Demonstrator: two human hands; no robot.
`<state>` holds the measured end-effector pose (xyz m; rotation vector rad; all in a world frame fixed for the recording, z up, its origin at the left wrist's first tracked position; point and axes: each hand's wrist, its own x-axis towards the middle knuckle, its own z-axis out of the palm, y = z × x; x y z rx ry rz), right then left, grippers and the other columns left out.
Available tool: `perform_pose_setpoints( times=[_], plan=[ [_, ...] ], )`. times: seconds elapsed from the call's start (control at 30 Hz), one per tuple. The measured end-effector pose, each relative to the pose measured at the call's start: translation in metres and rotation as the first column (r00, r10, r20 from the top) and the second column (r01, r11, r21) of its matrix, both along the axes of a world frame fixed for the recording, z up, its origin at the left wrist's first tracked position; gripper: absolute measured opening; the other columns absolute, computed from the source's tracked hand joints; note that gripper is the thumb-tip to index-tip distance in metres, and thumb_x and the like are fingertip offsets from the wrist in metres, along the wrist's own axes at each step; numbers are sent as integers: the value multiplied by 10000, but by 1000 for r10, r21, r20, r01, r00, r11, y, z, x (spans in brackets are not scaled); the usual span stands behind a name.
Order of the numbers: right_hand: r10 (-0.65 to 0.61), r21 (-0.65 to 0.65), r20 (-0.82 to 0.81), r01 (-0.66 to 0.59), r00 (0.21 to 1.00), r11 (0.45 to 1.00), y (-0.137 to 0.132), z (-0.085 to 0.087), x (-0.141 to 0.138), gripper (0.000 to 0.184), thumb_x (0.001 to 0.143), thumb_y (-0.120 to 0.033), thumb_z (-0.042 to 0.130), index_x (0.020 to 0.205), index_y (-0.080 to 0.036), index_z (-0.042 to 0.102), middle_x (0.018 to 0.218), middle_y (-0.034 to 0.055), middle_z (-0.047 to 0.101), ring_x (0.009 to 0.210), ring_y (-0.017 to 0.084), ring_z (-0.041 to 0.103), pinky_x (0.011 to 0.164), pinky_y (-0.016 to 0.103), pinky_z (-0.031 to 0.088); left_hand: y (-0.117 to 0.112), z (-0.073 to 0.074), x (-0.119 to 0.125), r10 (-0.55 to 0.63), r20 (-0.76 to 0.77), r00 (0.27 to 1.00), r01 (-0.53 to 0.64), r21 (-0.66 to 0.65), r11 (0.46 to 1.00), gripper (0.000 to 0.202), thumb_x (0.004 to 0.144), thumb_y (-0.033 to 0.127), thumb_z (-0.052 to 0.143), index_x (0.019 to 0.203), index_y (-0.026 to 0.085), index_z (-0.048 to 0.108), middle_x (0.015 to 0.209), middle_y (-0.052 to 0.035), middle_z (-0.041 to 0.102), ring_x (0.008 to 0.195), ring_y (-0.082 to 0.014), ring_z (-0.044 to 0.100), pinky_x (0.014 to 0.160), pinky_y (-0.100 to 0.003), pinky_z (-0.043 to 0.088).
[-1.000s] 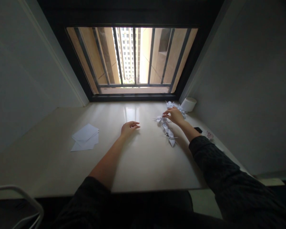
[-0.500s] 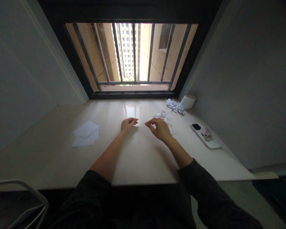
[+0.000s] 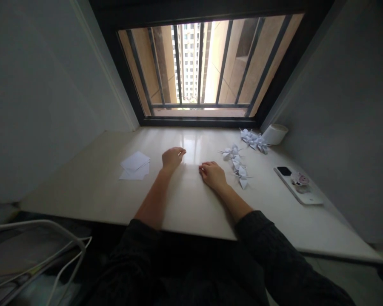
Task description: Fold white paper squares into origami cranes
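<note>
My left hand (image 3: pixel 172 157) rests on the pale desk (image 3: pixel 92 187) near its middle, fingers loosely curled, holding nothing that I can see. My right hand (image 3: pixel 212 174) lies palm down a little to the right, fingers curled, empty as far as shows. Just right of my right hand runs a row of small white folded paper cranes (image 3: pixel 237 165). A second cluster of cranes (image 3: pixel 254 140) lies further back by the window. A stack of white paper sheets (image 3: pixel 135 165) sits to the left of my left hand.
A white phone (image 3: pixel 298 190) with a round charm on it lies at the right. A white cylindrical pot (image 3: pixel 275 134) stands in the back right corner. A barred window (image 3: pixel 204 68) faces the desk. A white metal rack (image 3: pixel 38 246) is at lower left.
My right hand left the paper cranes and came back toward the desk's middle, settling beside my left hand. The view has shifted leftward.
</note>
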<state>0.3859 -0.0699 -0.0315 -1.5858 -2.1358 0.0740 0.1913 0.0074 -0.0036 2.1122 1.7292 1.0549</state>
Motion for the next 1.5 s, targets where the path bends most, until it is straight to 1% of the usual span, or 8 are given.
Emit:
perform_pose_setpoints(
  times=[0.17,0.33,0.5,0.8,1.0,1.17,1.3,1.5],
  plan=[
    [-18,-63,35,20,999,998,-4,7,-3,249,875,-285,461,995,-243,675,1061,35,667,1003,206,532,802,276,428,3,18,-76,427,-221,877,-462,-135,877,396,843,370,481,1189,212,590,1202,-132,598,1103,-291,533,915,-389,383],
    [-15,-101,48,20,999,995,-5,11,-3,254,881,-295,457,1009,-241,670,1075,43,658,1020,202,521,825,268,416,10,-16,-120,709,-337,620,-785,-242,571,772,783,527,495,1414,139,279,1476,-229,208,1362,-400,153,1063,-546,143],
    [-6,-96,45,11,999,995,-5,12,-2,241,876,-291,467,998,-232,667,1062,43,659,1016,199,519,817,270,416,17,-37,-119,691,-398,604,-797,-272,539,686,831,518,373,1392,128,324,1492,-222,158,1381,-385,69,1065,-580,36],
    [-1,-74,37,4,999,997,-3,9,-3,249,874,-289,464,1005,-223,665,1058,65,654,1031,209,511,821,290,416,17,-15,-111,712,-365,600,-796,-190,574,852,712,493,597,1408,135,261,1349,-261,415,1326,-440,210,991,-681,-36],
    [2,-75,30,0,1000,997,-3,9,-3,244,872,-292,470,989,-219,670,1050,75,655,1032,217,512,818,300,421,10,7,-94,666,-217,714,-688,-38,725,690,699,364,671,1313,160,432,1145,-208,589,1142,-385,471,1018,-639,15],
    [6,-54,21,-5,1000,999,-3,9,-4,218,858,-289,497,952,-214,679,1025,78,665,1020,229,522,812,312,426,10,16,-43,228,279,933,-248,38,968,585,645,437,716,1158,199,566,1143,-132,604,1113,-307,501,971,-444,331],
    [-46,-33,-90,43,995,999,0,7,-7,257,874,-353,484,985,-217,672,1011,75,675,998,233,537,824,330,430,6,0,11,-21,790,612,234,-156,960,510,612,476,721,985,150,604,948,-97,648,840,-214,609,750,-327,459],
    [-126,-4,-426,138,896,990,5,6,-13,396,824,-520,515,1069,-224,610,984,62,675,904,206,595,782,329,464,-8,-21,49,54,953,299,444,-189,876,444,577,357,776,936,180,583,981,-60,621,805,-153,608,725,-297,469]
  ],
)
